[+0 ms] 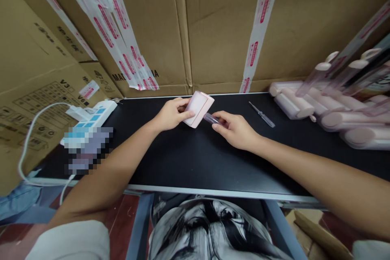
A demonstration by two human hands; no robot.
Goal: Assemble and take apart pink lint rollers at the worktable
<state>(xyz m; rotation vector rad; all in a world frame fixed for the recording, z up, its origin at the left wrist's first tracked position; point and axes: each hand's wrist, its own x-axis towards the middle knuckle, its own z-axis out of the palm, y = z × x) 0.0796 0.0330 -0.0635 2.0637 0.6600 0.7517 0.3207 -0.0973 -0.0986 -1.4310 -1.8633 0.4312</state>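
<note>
My left hand grips a pale pink, flat-sided plastic case, thumb across its front and fingers behind. A seam runs along the case near its upper right edge. Close by on the right, my right hand is closed around a translucent purplish plastic piece. That piece points at the lower right edge of the case; whether the two touch I cannot tell. A small screwdriver with a clear handle lies on the black tabletop, to the right of my right hand.
Several pink cylindrical plastic units are piled at the right. At the left stand a white power strip with a plugged-in white cable and a blurred-out flat object. Large taped cardboard boxes wall off the back.
</note>
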